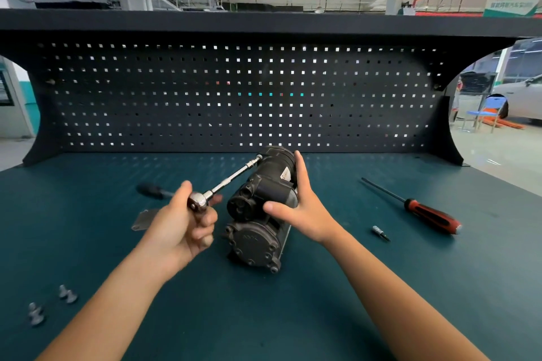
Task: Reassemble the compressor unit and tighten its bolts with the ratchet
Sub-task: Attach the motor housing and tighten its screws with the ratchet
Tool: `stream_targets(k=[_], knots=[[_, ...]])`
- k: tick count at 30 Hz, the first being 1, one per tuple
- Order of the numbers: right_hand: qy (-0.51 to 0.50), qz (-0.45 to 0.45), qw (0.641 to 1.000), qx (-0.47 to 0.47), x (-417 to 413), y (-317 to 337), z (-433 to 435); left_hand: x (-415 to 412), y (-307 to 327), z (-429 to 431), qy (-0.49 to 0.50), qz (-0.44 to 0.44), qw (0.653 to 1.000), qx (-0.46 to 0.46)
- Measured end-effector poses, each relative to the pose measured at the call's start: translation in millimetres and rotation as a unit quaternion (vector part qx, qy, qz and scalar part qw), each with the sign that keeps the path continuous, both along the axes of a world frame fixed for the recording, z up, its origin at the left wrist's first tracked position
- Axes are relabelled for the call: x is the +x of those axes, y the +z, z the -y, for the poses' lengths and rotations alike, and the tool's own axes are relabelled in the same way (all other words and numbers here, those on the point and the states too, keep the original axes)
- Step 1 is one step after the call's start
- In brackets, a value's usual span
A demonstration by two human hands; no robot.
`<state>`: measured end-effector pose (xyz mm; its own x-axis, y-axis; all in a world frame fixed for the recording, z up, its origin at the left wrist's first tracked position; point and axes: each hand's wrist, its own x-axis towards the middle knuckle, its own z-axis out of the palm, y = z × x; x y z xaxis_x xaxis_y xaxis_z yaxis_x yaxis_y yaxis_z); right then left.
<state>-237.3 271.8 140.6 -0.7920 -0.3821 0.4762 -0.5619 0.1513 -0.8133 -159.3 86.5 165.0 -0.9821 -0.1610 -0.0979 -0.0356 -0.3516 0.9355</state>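
The black compressor unit (259,208) lies on the green bench top (322,287), its round end cover facing me. My right hand (296,211) holds its upper right side, thumb on the front and fingers reaching over the top. My left hand (184,226) grips the chrome ratchet (197,201) by its head. The ratchet's long extension bar (234,176) runs up and right, and its socket tip meets the far upper left end of the compressor. The ratchet handle is hidden inside my left hand.
A red and black screwdriver (422,209) and a small bit (379,232) lie to the right. A dark-handled tool (154,190) and a grey metal plate (143,220) lie behind my left hand. Several loose bolts (52,303) sit at the front left. A pegboard (234,97) backs the bench.
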Motion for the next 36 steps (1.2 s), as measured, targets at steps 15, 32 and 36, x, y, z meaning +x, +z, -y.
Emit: stream_targets(k=[15,32,36], knots=[[-0.046,0.016,0.999,0.007,0,5,-6,2,-18,-1,0.135,-0.197,0.869,-0.433],[-0.084,-0.139,0.975,0.152,16,39,-14,15,-18,-4,0.156,-0.331,0.559,-0.744],[-0.042,-0.089,0.963,0.251,9,59,-16,13,-17,2,0.173,-0.358,0.522,-0.755]])
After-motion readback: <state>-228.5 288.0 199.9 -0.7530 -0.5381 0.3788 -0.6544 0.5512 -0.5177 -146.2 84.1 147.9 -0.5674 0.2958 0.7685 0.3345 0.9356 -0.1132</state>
